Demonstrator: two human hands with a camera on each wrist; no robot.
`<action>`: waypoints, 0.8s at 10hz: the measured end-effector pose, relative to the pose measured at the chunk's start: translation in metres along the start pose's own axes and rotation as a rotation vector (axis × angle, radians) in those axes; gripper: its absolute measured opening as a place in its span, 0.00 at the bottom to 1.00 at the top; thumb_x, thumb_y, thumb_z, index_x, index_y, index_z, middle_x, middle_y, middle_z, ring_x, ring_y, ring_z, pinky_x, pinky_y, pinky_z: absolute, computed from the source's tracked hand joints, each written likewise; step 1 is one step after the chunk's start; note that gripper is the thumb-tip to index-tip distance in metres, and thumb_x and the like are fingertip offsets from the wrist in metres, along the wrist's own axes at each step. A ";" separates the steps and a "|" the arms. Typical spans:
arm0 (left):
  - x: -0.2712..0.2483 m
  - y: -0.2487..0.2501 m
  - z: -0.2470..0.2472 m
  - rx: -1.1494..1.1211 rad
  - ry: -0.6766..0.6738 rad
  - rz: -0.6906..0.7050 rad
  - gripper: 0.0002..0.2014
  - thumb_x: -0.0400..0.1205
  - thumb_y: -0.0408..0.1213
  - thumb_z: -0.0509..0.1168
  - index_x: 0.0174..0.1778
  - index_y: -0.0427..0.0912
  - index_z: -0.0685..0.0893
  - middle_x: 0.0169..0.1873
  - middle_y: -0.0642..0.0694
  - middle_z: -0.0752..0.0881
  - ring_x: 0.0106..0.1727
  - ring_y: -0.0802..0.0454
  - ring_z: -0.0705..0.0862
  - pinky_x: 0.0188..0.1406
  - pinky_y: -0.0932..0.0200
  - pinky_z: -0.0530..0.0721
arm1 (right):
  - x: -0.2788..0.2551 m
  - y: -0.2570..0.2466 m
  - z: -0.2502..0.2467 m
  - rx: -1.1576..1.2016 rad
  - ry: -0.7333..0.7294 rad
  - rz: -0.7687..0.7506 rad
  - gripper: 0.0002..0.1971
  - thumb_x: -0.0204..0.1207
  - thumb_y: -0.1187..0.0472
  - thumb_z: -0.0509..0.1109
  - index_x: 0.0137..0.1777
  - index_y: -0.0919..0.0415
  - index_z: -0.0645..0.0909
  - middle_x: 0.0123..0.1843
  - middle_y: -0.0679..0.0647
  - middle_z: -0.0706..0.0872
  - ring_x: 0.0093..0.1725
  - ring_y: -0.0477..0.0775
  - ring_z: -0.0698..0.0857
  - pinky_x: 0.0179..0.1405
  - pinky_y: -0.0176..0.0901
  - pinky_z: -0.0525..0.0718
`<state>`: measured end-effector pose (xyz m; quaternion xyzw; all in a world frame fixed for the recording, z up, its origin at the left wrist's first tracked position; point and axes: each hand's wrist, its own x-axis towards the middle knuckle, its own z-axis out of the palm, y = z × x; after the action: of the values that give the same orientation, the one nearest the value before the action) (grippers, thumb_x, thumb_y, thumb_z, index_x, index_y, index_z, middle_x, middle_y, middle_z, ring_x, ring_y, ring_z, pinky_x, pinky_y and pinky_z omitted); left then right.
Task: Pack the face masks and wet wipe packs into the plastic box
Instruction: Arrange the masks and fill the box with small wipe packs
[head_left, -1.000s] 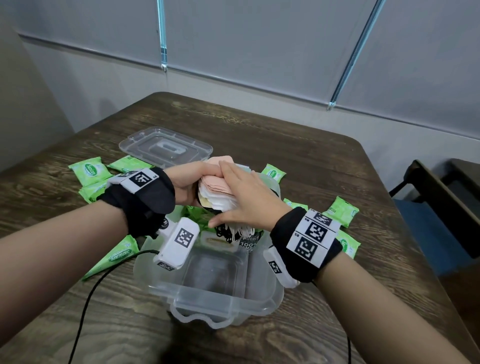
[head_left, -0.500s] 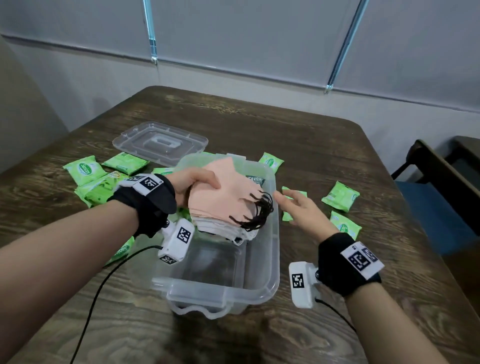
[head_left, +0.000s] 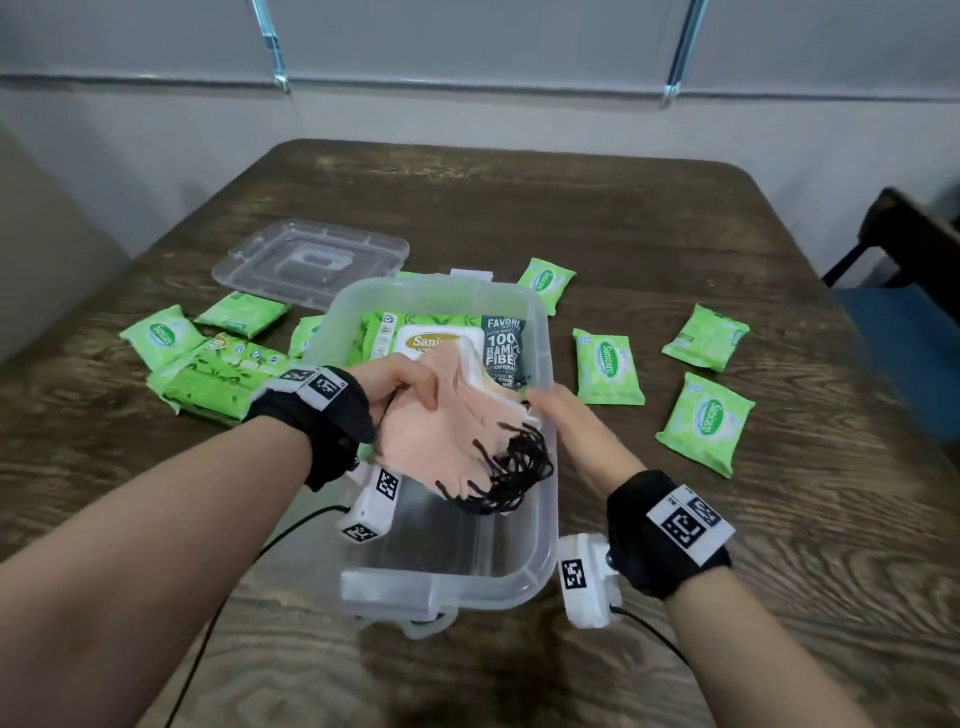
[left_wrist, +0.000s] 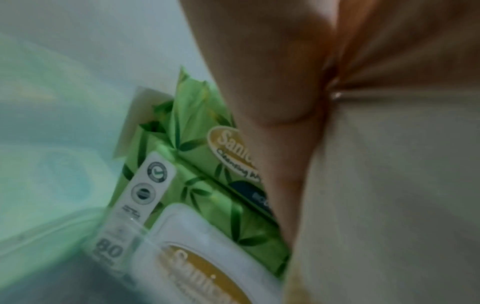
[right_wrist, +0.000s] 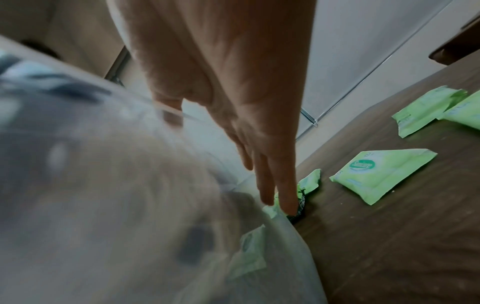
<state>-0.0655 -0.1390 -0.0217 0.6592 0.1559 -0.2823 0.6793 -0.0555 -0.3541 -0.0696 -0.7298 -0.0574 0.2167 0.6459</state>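
A stack of peach face masks (head_left: 447, 431) with black ear loops hangs over the clear plastic box (head_left: 467, 590). My left hand (head_left: 408, 387) grips the stack at its left edge; in the left wrist view the masks (left_wrist: 389, 185) fill the right side. My right hand (head_left: 566, 415) is at the box's right rim, fingers straight (right_wrist: 262, 164), beside the masks' right edge and holding nothing. A large green wet wipe pack (head_left: 441, 338) lies at the far end inside the box. Small green wipe packs (head_left: 605, 371) lie on the table.
The box's clear lid (head_left: 311, 260) lies at the back left. Several small packs (head_left: 706, 421) are scattered right of the box; others and a large pack (head_left: 218, 379) lie to its left. A chair (head_left: 904, 322) stands past the table's right edge.
A second ago both hands held the masks over the box. My right hand let go, swung out to the right, and has come back to the box's rim. My left hand has kept the stack.
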 end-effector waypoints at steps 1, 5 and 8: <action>0.001 0.003 -0.003 0.077 -0.013 -0.122 0.21 0.44 0.29 0.66 0.33 0.32 0.91 0.35 0.36 0.90 0.37 0.40 0.89 0.46 0.51 0.86 | 0.000 -0.010 0.005 0.030 0.077 -0.045 0.14 0.78 0.57 0.63 0.63 0.57 0.75 0.53 0.44 0.82 0.54 0.43 0.81 0.53 0.38 0.77; 0.010 -0.027 0.005 0.584 0.176 -0.390 0.04 0.65 0.32 0.67 0.31 0.39 0.78 0.12 0.50 0.80 0.13 0.58 0.78 0.16 0.71 0.76 | 0.002 -0.011 0.010 -0.055 0.070 -0.113 0.14 0.81 0.60 0.57 0.65 0.59 0.74 0.61 0.57 0.81 0.63 0.57 0.79 0.65 0.50 0.75; 0.003 -0.038 0.031 0.872 -0.002 -0.542 0.12 0.77 0.31 0.67 0.30 0.41 0.73 0.10 0.57 0.78 0.12 0.68 0.76 0.24 0.71 0.75 | 0.000 -0.011 0.010 -0.048 0.077 -0.108 0.17 0.81 0.60 0.58 0.67 0.65 0.74 0.68 0.68 0.76 0.68 0.66 0.75 0.70 0.58 0.72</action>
<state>-0.0906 -0.1689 -0.0516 0.8169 0.1884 -0.4876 0.2438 -0.0576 -0.3432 -0.0601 -0.7485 -0.0770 0.1518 0.6409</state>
